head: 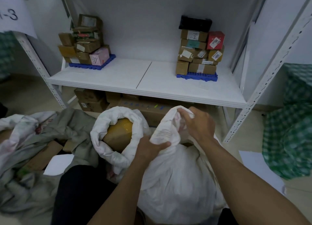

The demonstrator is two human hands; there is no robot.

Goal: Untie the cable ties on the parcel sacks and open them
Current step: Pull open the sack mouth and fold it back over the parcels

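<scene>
A full white parcel sack (177, 177) stands between my knees, its neck bunched upward. My left hand (148, 148) grips the neck low down, thumb wrapped across the fabric. My right hand (199, 125) pinches the gathered top of the same sack. No cable tie shows; the hands and folds hide that spot. Left of it a second white sack (108, 140) stands with its mouth rolled down, showing a brown taped parcel (118, 135) inside.
A white metal shelf (148, 86) faces me with two stacks of boxes on blue trays (92, 66) (197, 76). More cartons (92, 99) lie under it. Grey and white sacks (33, 140) are heaped at left. A green checked bag (290, 132) lies at right.
</scene>
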